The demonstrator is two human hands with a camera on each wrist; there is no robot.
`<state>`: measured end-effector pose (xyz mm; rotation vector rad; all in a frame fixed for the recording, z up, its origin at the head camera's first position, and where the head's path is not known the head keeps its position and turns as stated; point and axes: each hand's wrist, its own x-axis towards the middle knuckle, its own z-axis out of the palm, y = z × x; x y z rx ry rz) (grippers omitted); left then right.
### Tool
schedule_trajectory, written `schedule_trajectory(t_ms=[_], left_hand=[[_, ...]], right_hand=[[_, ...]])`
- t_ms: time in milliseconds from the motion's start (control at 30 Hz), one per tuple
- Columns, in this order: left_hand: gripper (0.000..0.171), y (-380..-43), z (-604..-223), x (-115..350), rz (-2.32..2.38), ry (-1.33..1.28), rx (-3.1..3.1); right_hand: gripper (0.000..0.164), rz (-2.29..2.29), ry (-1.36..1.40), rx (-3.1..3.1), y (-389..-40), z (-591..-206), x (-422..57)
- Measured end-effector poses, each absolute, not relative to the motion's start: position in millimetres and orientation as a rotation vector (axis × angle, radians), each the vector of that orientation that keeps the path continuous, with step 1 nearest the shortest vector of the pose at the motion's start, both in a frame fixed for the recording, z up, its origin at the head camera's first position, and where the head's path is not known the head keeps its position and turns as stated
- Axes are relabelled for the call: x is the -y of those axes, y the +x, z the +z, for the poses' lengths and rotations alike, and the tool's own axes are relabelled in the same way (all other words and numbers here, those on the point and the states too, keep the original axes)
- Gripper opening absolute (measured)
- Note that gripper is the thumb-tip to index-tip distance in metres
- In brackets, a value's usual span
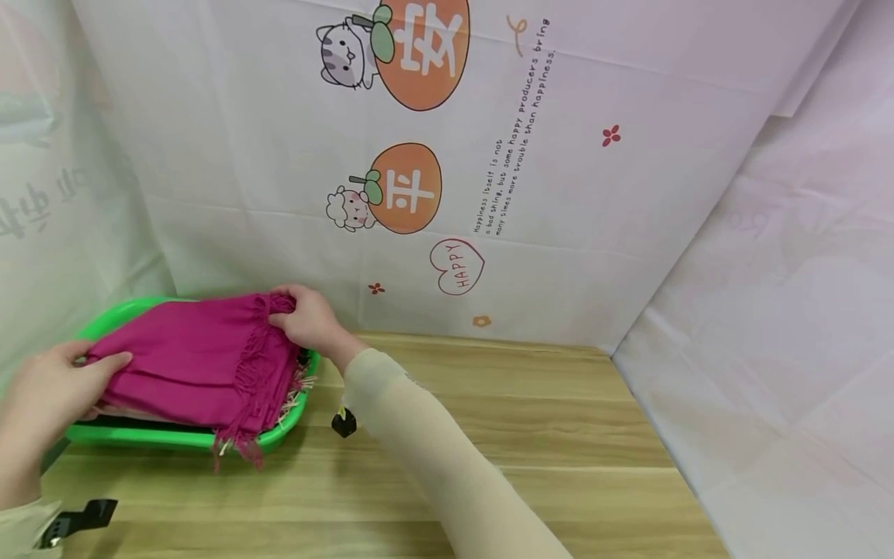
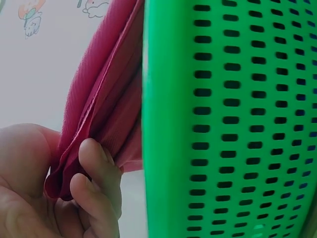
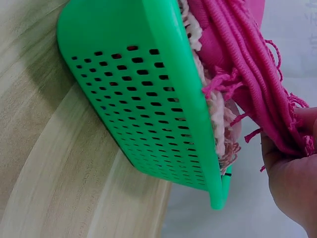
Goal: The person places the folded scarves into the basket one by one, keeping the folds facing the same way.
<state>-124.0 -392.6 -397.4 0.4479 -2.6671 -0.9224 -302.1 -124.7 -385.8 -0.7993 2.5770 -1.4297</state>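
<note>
A folded magenta scarf (image 1: 188,341) with fringed ends lies across the top of a green plastic basket (image 1: 161,439). My left hand (image 1: 59,388) grips its left end, thumb on top. In the left wrist view the fingers (image 2: 94,168) curl under the scarf's folded layers (image 2: 94,94). At the opposite end, my right hand (image 1: 307,318) pinches the far fringed corner. The right wrist view shows that hand (image 3: 292,188) holding the stacked folds (image 3: 252,74) beside the basket's rim. Under the scarf, pale fringed cloth (image 3: 218,114) shows inside the basket; the rest of the contents is hidden.
The basket stands on a wood-grain table (image 1: 503,435) at the left, close to the back. A white printed sheet (image 1: 559,210) hangs behind the table, with more sheeting at both sides. Black straps (image 1: 344,422) hang near my wrists.
</note>
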Motion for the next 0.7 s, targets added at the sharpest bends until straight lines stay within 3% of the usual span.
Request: schedule_trajectory(t_ms=[167,700], left_hand=[[0.070,-125.0,-401.4,394.7,-0.947,0.474,2.686],[0.069,-129.7,-407.8,403.5,-1.021,0.454,2.784]], right_hand=[[0.046,-1.428,-0.810,-2.568,-303.6,-388.5,126.5],[0.046,-1.434,-0.774,-2.557,-303.3,-396.9,126.9]])
